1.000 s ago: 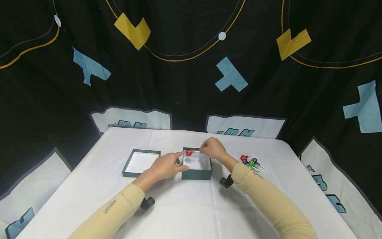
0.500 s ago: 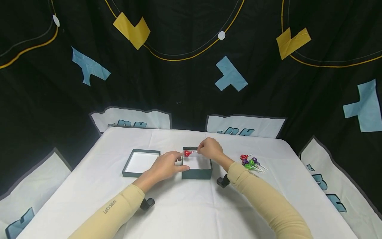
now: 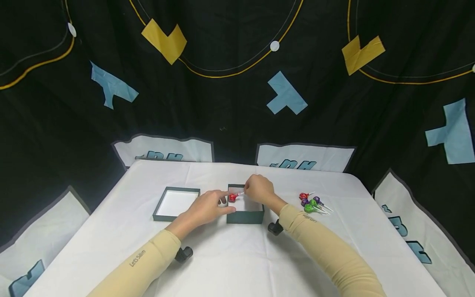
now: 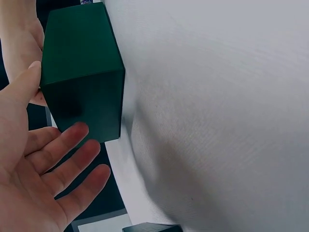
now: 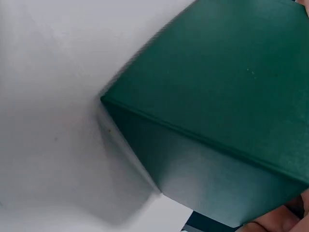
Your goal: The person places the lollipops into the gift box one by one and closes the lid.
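An open dark green box (image 3: 245,217) with a white inside stands on the table in the head view. Over its left part, a red-wrapped lollipop (image 3: 232,198) lies low, and my right hand (image 3: 259,188) pinches its white stick. My left hand (image 3: 205,207) is at the box's left side, thumb near the front rim and fingers loosely spread. The left wrist view shows the thumb at the rim of the green box (image 4: 82,43). In the right wrist view the green box (image 5: 207,92) hides most of the right hand and the lollipop.
A shallow green tray, like the box's lid (image 3: 177,203), lies to the left with its white inside up. Several lollipops (image 3: 311,204) in red, purple and green wrappers lie in a pile to the right. White cloth (image 3: 230,264) covers the table. A black curtain (image 3: 222,111) hangs behind.
My right hand has moved slightly left and down, bringing the red lollipop lower into the box. The left hand has stayed nearly in place.
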{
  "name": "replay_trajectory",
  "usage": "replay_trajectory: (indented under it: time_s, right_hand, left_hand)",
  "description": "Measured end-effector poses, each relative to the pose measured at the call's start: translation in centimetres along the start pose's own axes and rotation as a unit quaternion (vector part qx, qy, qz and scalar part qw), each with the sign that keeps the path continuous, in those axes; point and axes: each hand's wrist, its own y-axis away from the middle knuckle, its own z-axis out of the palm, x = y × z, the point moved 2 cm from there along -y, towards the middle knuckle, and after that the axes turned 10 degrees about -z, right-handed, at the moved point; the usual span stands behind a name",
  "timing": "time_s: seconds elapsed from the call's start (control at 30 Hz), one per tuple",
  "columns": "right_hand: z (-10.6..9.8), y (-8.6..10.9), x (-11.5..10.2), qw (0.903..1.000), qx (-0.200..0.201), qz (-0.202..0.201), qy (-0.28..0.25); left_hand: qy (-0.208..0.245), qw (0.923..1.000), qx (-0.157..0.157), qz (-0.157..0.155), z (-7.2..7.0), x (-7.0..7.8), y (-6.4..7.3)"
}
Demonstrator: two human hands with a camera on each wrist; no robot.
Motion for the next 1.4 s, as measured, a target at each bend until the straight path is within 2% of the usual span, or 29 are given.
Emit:
replay_trajectory:
  time_s: [0.13, 0.33, 0.5, 0.87, 1.4]
  right_hand:
    - [0.1, -0.3, -0.4, 0.9972, -0.028, -0.023, 0.065]
    - [0.2, -0.8, -1.2, 0.9794, -0.086, -0.06, 0.173]
    - [0.5, -1.1, -1.6, 0.9679, -0.112, -0.07, 0.214]
    - [1.3, -1.7, -2.1, 0.9573, -0.143, -0.085, 0.236]
    - [1.4, -1.9, -2.5, 0.958, -0.159, -0.067, 0.229]
  left_hand:
    - [0.002, 1.0, 0.001, 0.004, -0.1, 0.0, 0.1]
    - [0.006, 0.9999, -0.009, 0.0, -0.1, 0.1, 0.2]
    - [0.013, 0.9997, -0.02, 0.009, 0.0, 0.3, 0.2]
    - [0.005, 0.9996, -0.021, 0.017, -0.2, 0.2, 0.0]
    - [0.008, 0.9997, -0.022, 0.006, -0.3, 0.3, 0.0]
